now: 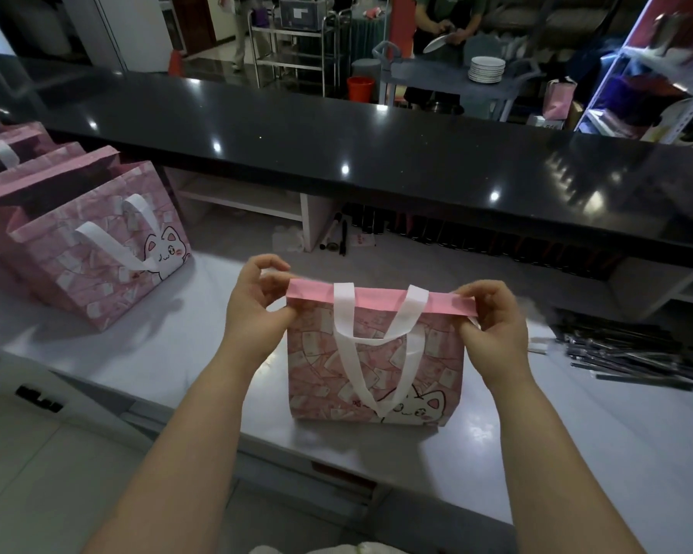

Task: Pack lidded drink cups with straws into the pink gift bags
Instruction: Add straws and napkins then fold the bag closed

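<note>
A pink gift bag (321, 365) with a cat print and white handles stands upright on the white counter (169, 345) in front of me. Its top edge is folded over into a plain pink strip. My left hand (257, 301) pinches the left end of that strip. My right hand (493, 317) pinches the right end. The inside of the bag is hidden, and no cup shows. More pink cat-print bags (97, 249) stand in a row at the left, the nearest one with its mouth open.
A pile of dark wrapped straws (633, 353) lies on the counter at the right. A raised black countertop (337, 141) runs across behind the work surface. Beyond it stands a person at a cart holding stacked white plates (485, 69).
</note>
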Tool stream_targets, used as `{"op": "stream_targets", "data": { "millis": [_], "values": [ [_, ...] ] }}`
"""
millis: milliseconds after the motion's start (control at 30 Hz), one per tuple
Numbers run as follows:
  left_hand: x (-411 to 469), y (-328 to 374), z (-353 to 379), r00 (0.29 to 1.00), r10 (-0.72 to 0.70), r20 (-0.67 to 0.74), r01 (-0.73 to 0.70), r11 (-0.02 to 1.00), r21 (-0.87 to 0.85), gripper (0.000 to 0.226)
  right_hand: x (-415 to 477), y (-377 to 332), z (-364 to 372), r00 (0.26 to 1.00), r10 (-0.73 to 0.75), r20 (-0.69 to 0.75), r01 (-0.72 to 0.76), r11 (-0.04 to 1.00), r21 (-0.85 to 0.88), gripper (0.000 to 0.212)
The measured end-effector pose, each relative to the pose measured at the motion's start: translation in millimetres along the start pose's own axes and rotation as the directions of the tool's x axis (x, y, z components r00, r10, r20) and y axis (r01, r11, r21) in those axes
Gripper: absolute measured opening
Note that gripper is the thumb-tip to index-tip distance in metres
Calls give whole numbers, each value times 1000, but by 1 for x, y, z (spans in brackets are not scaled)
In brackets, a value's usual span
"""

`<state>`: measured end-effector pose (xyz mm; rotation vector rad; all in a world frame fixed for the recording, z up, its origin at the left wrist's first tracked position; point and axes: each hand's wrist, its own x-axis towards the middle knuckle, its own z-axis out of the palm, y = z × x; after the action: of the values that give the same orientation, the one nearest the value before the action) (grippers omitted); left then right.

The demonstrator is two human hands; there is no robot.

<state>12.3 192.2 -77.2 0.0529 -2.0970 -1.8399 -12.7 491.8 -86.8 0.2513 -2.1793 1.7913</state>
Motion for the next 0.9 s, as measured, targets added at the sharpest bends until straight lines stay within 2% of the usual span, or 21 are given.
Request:
{"op": "stream_targets", "data": {
  "millis": [67,167,267,333,400,467,533,567,700,800,900],
  "values": [
    [0,2,-2,995,92,36,-96,983,159,51,0,-1,-3,999,-12,43,15,998,-56,47],
    [-1,5,-7,948,274,160,-315,874,370,46,0,-4,-11,995,21,99,-9,993,-121,39],
    [-3,7,-12,903,374,212,-430,790,438,25,1,-8,-19,985,74,154,-51,987,-151,28],
    [-5,10,-10,879,430,206,-475,765,435,12,2,-11,-18,988,62,142,-46,993,-112,22],
    [-7,11,-4,893,426,148,-446,784,432,12,4,-14,-12,992,63,111,-57,997,-56,24],
    [-7,11,0,943,318,97,-329,846,419,27,5,-14,-6,990,101,97,-100,995,-16,34],
    [-6,10,1,971,207,117,-237,873,426,43,6,-12,-4,991,107,74,-99,989,-111,37],
    [-5,9,1,973,185,136,-227,862,453,44,7,-11,-5,993,99,62,-86,979,-187,35],
    [-7,8,3,968,223,113,-249,814,524,27,5,-8,-1,997,75,21,-63,931,-360,37],
    [-8,7,6,975,211,74,-216,811,544,24,3,-10,2,998,65,-7,-62,925,-374,37],
    [-8,16,3,989,119,93,-150,848,508,28,8,-19,-2,992,124,25,-107,930,-351,31]
  ]
}}
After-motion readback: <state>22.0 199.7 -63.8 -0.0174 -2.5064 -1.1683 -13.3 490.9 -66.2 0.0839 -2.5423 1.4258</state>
